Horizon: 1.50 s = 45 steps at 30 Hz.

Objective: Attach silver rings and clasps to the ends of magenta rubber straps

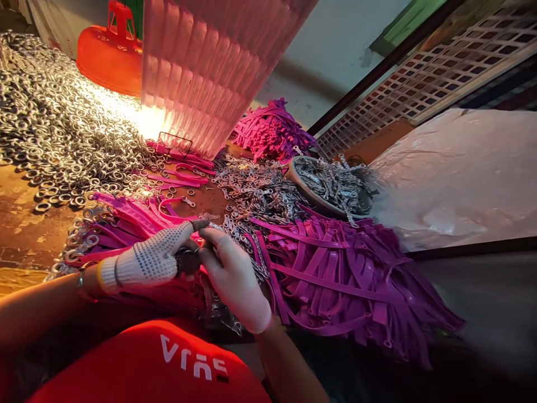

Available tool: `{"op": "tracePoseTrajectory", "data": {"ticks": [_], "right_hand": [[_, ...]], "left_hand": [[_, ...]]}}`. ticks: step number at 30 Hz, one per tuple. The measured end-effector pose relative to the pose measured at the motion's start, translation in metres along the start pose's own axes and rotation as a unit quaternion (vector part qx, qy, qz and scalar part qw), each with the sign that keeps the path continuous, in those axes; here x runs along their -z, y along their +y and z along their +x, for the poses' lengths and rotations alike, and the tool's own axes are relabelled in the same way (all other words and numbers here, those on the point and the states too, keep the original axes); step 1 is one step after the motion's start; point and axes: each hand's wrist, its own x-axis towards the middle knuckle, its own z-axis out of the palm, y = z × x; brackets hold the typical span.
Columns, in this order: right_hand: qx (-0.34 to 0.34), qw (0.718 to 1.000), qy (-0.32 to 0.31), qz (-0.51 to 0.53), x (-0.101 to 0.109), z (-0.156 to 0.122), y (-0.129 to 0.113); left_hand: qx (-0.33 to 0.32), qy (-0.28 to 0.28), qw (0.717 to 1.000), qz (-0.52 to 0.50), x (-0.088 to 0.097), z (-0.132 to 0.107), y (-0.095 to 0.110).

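- From the hands taken as the dial's hub, the left hand points in from 9 o'clock, wearing a white dotted glove with dark coverings on the thumb and index finger. Its fingers curl inward, thumb and index near each other; whether it grips anything I cannot tell.
- The right hand, in a smooth white glove, comes from 4 o'clock, its bent fingertips meeting the left's. What lies between them is hidden, so I cannot tell what it grips.
- A small silver piece shows just beside the right fingertips, at 1 o'clock; whether it is held is unclear.
- Pink straps lie beneath and beyond the left hand, towards 10 o'clock.
- Further out at 10 o'clock, metal rings spread thickly over the counter.
- A lit lamp with a red shade hangs at 11 o'clock, beside a pink corrugated panel at 12.
- Another strap heap sits between 1 and 2 o'clock.
- Silver metal pieces pile up at 2 o'clock, next to a bowl filled with similar ones.
- Purple straps fan out at 3 o'clock, with plastic sheeting beyond.
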Motion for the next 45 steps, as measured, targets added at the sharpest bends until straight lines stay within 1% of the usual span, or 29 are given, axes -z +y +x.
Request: {"op": "tracePoseTrajectory", "data": {"ticks": [2, 3, 5, 7, 8, 10, 12, 15, 16, 18, 20, 22, 24, 25, 26, 28, 29, 31, 34, 35, 36, 38, 39, 40, 41, 42, 43, 44, 45], "right_hand": [[-0.008, 1.0, 0.027, -0.005, -0.002, -0.004, -0.001], [-0.018, 0.999, 0.044, -0.004, -0.003, -0.005, -0.002], [-0.046, 0.996, 0.081, 0.002, -0.005, -0.007, -0.003], [-0.071, 0.992, 0.105, 0.005, -0.008, -0.007, -0.004], [-0.078, 0.991, 0.106, 0.006, -0.01, -0.007, -0.004], [-0.082, 0.992, 0.094, 0.009, -0.012, -0.007, -0.003], [-0.068, 0.995, 0.078, 0.013, -0.013, -0.008, 0.0], [-0.011, 0.998, 0.054, 0.012, -0.014, -0.013, 0.008], [0.004, 0.999, 0.047, 0.01, -0.014, -0.016, 0.012], [0.014, 0.999, 0.045, 0.005, -0.014, -0.021, 0.018], [0.01, 0.998, 0.065, -0.003, -0.013, -0.024, 0.022], [0.006, 0.996, 0.088, -0.015, -0.012, -0.024, 0.022], [0.014, 0.995, 0.089, -0.036, -0.013, -0.02, 0.018], [0.022, 0.996, 0.075, -0.052, -0.014, -0.017, 0.015], [0.032, 0.996, 0.056, -0.069, -0.016, -0.014, 0.013], [0.052, 0.993, 0.013, -0.103, -0.021, -0.009, 0.008], [0.059, 0.991, -0.003, -0.118, -0.023, -0.007, 0.007], [0.062, 0.985, -0.019, -0.158, -0.026, -0.003, 0.005], [0.039, 0.977, -0.028, -0.209, -0.025, 0.0, 0.002], [0.023, 0.98, -0.032, -0.193, -0.023, 0.001, 0.001], [0.003, 0.988, -0.039, -0.149, -0.022, 0.001, -0.001], [-0.046, 0.997, -0.054, -0.01, -0.018, 0.002, -0.003], [-0.071, 0.994, -0.056, 0.057, -0.016, 0.003, -0.003], [-0.096, 0.989, -0.049, 0.106, -0.015, 0.002, -0.003], [-0.118, 0.983, -0.032, 0.139, -0.014, 0.002, -0.001], [-0.139, 0.977, -0.007, 0.162, -0.013, 0.002, 0.001], [-0.153, 0.971, 0.019, 0.183, -0.012, 0.001, 0.003], [-0.161, 0.964, 0.041, 0.206, -0.012, 0.0, 0.006], [-0.163, 0.958, 0.054, 0.229, -0.012, -0.001, 0.008]], "left_hand": [[0.012, -0.039, 0.998, -0.05, 0.001, -0.003, 0.001], [0.032, -0.041, 0.995, -0.086, 0.0, -0.004, 0.001], [0.095, -0.018, 0.981, -0.168, -0.005, -0.007, 0.0], [0.144, 0.016, 0.964, -0.222, -0.013, -0.008, -0.004], [0.151, 0.028, 0.959, -0.237, -0.016, -0.008, -0.006], [0.139, 0.041, 0.96, -0.24, -0.02, -0.009, -0.01], [0.113, 0.051, 0.971, -0.203, -0.018, -0.011, -0.014], [0.07, 0.058, 0.986, -0.136, -0.008, -0.014, -0.017], [0.064, 0.06, 0.989, -0.117, -0.005, -0.016, -0.016], [0.066, 0.071, 0.993, -0.061, 0.001, -0.019, -0.014], [0.064, 0.09, 0.993, 0.032, 0.004, -0.02, -0.01], [0.039, 0.103, 0.986, 0.126, 0.005, -0.019, -0.008], [0.013, 0.102, 0.978, 0.182, 0.004, -0.016, -0.009], [-0.001, 0.1, 0.978, 0.185, 0.003, -0.014, -0.01], [-0.01, 0.098, 0.98, 0.173, 0.003, -0.012, -0.011], [-0.011, 0.091, 0.989, 0.112, 0.003, -0.007, -0.015], [0.003, 0.087, 0.993, 0.073, 0.003, -0.006, -0.016], [0.056, 0.077, 0.995, -0.001, 0.004, -0.005, -0.016], [0.125, 0.076, 0.987, -0.066, 0.002, -0.006, -0.013], [0.135, 0.079, 0.984, -0.08, 0.001, -0.006, -0.01], [0.141, 0.084, 0.982, -0.091, 0.001, -0.007, -0.006], [0.143, 0.098, 0.98, -0.098, 0.001, -0.005, 0.003], [0.14, 0.097, 0.981, -0.095, 0.003, -0.001, 0.009], [0.138, 0.081, 0.983, -0.085, 0.008, 0.005, 0.014], [0.138, 0.046, 0.987, -0.064, 0.015, 0.016, 0.019], [0.138, -0.004, 0.99, -0.021, 0.024, 0.031, 0.023], [0.134, -0.06, 0.988, 0.043, 0.034, 0.05, 0.025], [0.127, -0.114, 0.976, 0.138, 0.045, 0.074, 0.025], [0.103, -0.131, 0.947, 0.275, 0.056, 0.101, 0.023]]}}
